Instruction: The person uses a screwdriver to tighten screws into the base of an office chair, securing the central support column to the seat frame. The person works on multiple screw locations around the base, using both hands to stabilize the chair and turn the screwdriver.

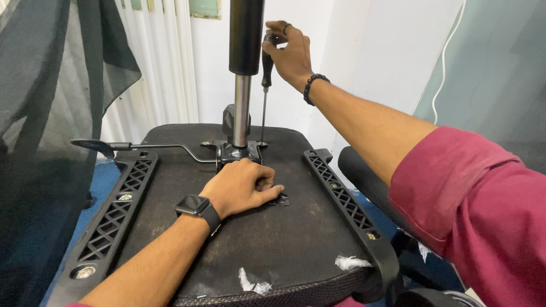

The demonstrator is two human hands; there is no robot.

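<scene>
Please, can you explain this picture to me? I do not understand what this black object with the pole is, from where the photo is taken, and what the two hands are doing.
The photo comes from a camera worn on a person's head, looking down at that person's own two arms.

The big black object is the seat of an office chair, turned upside down. The pole rising from its middle is the chair's gas cylinder. It stands in a metal mechanism plate, and a thin lever sticks out to the left. Two black latticed brackets run along the sides of the seat.

The right hand grips the handle of a long screwdriver, held upright with its tip at a screw on the plate. The left hand, with a smartwatch on the wrist, lies on the plate.
</scene>
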